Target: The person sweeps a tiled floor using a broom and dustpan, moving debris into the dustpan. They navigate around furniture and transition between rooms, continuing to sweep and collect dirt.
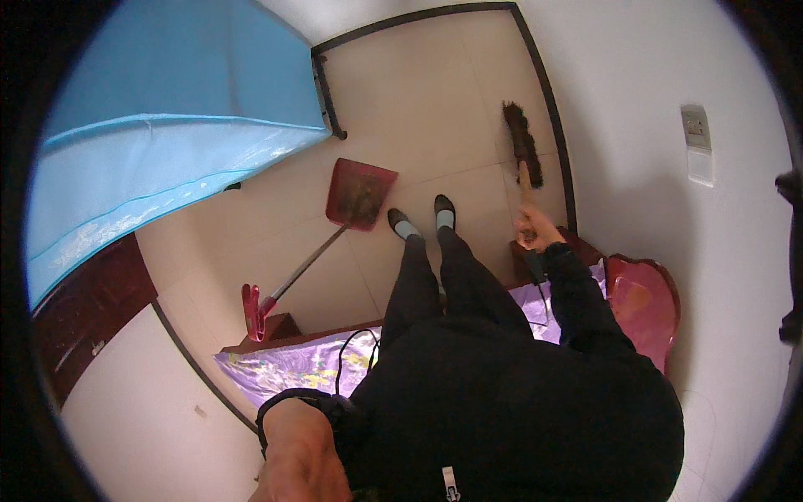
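Observation:
My right hand (537, 231) is closed around the handle of a broom (524, 146). Its dark bristle head rests on the tiled floor at the right, close to the wall. A red long-handled dustpan (361, 194) is on the floor left of my feet, apart from both hands. The dustpan's grey handle slants toward the lower left and ends in a red grip. At the lower edge, my left hand (303, 460) shows only its wrist and back; its fingers are cut off by the picture's edge.
A light blue fabric cover (192, 92) stands at the upper left. Behind my legs is a wooden seat with a purple patterned cloth (284, 368) and a red armrest (640, 305). A white wall with a socket (696, 127) rises at the right, a dark wooden piece (100, 309) at the left.

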